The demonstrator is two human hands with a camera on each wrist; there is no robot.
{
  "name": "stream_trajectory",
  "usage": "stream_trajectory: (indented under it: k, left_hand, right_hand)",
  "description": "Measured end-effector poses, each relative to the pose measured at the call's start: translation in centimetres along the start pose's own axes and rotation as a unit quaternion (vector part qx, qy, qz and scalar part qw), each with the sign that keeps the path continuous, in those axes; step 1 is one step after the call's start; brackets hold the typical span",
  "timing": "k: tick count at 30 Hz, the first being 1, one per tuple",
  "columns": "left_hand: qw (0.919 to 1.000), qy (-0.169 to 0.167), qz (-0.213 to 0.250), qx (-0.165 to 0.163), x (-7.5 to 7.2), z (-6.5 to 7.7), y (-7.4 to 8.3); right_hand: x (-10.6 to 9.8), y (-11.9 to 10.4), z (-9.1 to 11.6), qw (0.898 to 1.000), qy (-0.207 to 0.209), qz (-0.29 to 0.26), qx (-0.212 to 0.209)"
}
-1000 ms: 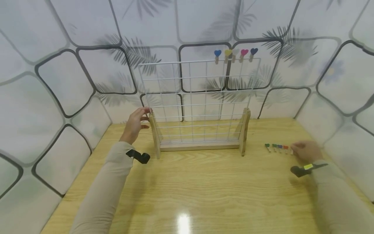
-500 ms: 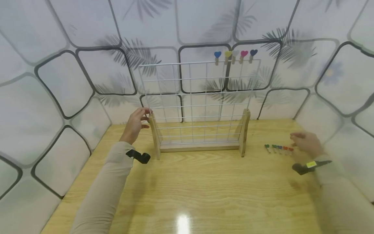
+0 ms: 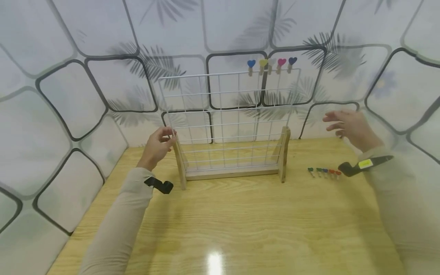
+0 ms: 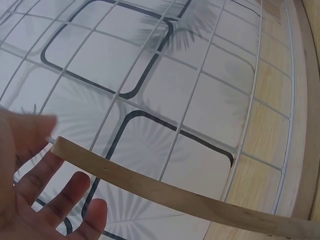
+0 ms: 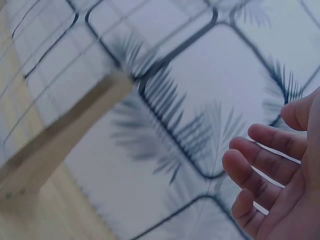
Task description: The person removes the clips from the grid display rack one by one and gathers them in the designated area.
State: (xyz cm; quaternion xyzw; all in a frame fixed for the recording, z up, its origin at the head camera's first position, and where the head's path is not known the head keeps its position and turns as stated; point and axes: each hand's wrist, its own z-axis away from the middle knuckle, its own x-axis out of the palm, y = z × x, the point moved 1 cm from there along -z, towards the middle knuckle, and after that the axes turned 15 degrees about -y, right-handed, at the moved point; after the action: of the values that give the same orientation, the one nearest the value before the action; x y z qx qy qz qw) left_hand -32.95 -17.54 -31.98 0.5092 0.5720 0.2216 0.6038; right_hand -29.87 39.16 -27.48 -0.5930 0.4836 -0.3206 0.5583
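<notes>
"How much room is there?"

"The table point(image 3: 220, 217) spreads beneath the left hand point(image 3: 157, 147) and right hand point(image 3: 354, 128), its far edge against the patterned wall point(image 3: 185, 30). Between them stands the wire rack point(image 3: 222, 124), with a gap separating its right upright point(image 3: 284, 154) from the right hand, raised, fingers loosely parted."

"And the left?"

"It touches the left upright's point(image 3: 179, 164) top; whether it pinches, I can't tell."

"The clips?"

"Five heart clips point(image 3: 282, 62) on the rack's top rail point(image 3: 206, 75), up and left of the right hand; five loose clips point(image 3: 325, 171) lie below it."
</notes>
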Motion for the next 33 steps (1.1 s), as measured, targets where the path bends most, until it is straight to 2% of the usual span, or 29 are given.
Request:
stream_trajectory:
  k: [2, 6, 10, 14, 21, 28, 33]
  left_hand:
    - [1.0000, 0.003, -0.006, 0.003, 0.0, 0.1, -0.2]
    - [1.0000, 0.005, -0.001, -0.004, -0.1, 0.3, -0.4]
    - [0.9998, -0.002, 0.003, -0.019, -0.1, 0.6, -0.6]
    - [0.9999, 0.001, 0.005, -0.011, -0.1, 0.3, -0.5]
    - [0.9999, 0.009, 0.013, -0.006, 0.0, -0.5, 0.1]
    - [0.9995, -0.002, 0.026, -0.019, -0.2, -0.2, 0.1]
    - [0.9965, -0.016, 0.080, -0.016, -0.2, -0.1, 0.0]
  right_hand:
    - [1.0, -1.8, -0.7, 1.000, -0.001, 0.009, -0.012]
    - [3.2, -4.7, -1.9, 0.998, -0.022, -0.029, -0.048]
    - [5.1, -7.2, -3.1, 0.992, -0.062, -0.076, -0.084]
    - [6.5, -10.1, -4.2, 0.986, -0.083, -0.092, -0.111]
    - [9.1, -14.1, -5.9, 0.983, -0.091, -0.077, -0.137]
    - [11.8, -16.5, -7.5, 0.983, -0.106, -0.053, -0.142]
    - [13.1, -17.5, -8.6, 0.988, -0.092, -0.021, -0.118]
